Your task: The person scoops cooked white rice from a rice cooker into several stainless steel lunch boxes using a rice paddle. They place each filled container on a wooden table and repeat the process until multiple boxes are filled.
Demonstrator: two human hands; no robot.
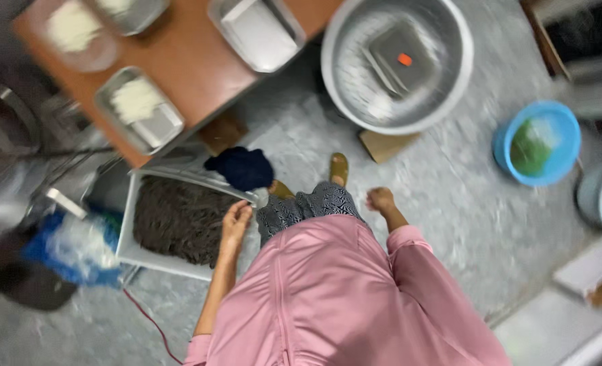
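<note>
I look straight down my pink top at the floor. My left hand (236, 220) rests on the near right rim of a white rectangular tray (130, 247) filled with dark stringy material (179, 218); its fingers curl over the edge. My right hand (381, 199) hangs free above the grey floor with its fingers curled and nothing in it. A dark blue cloth bundle (241, 167) lies at the tray's far right corner. My sandalled foot (339, 167) shows just ahead of my patterned skirt.
A brown table (199, 64) at upper left carries metal trays (139, 108) with white food. A large steel basin (396, 61) stands ahead, a blue bowl (538, 142) with green contents to the right. Blue and white bags (77, 247) lie left of the tray.
</note>
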